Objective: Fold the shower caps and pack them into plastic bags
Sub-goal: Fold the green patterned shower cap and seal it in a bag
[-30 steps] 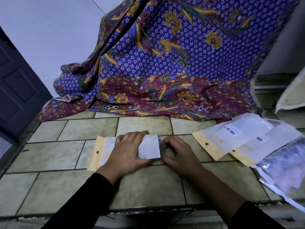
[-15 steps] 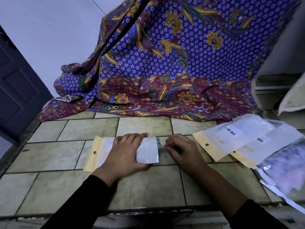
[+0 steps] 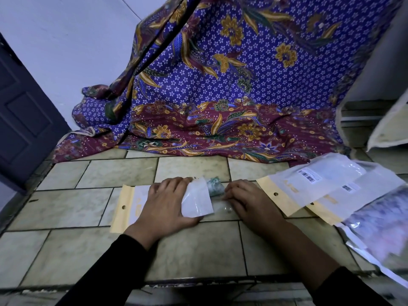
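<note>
A plastic bag (image 3: 196, 202) lies flat on the tiled ledge (image 3: 66, 206), its long axis running 9 to 3 o'clock, with the yellow hang-hole header at 9 and the mouth at 3. A folded shower cap (image 3: 213, 184) – greenish, with clear film – sticks out of that mouth on the same line, partly inside. The left hand (image 3: 165, 204) lies spread flat on the bag with straight fingers, pressing it down. The right hand (image 3: 249, 202) at 3 o'clock has curled fingers pinching the cap's clear trailing edge. Further toward 3, two more header bags (image 3: 309, 184) overlap, their contents unclear – beside them lies a larger clear packet (image 3: 379, 226).
</note>
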